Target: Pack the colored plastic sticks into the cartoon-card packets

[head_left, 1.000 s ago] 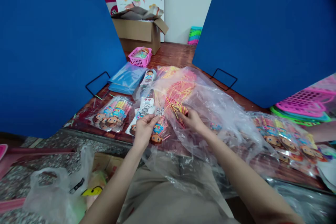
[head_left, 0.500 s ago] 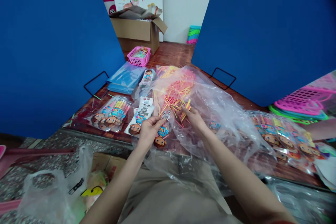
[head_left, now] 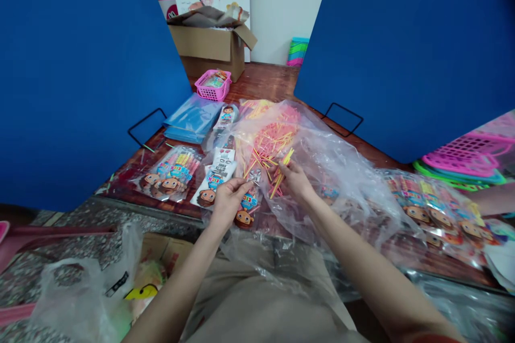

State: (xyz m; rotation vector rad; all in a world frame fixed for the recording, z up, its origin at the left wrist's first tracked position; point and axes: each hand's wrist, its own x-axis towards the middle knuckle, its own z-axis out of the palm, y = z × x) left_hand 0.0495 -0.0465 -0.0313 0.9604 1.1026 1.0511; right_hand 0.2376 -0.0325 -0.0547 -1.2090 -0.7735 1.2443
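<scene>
Beside thin yellow sticks [head_left: 287, 157] grasped by the right hand [head_left: 295, 178], 1 clear printed pouch [head_left: 246, 208] is pinched by the left hand [head_left: 230, 196].

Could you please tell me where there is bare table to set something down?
Bare tabletop shows at the back, between the cardboard box, pink basket and right blue panel; a narrow strip lies between that panel and the clear bag. Around the left hand and right hand it is crowded with printed pouches and loose sticks.
</scene>
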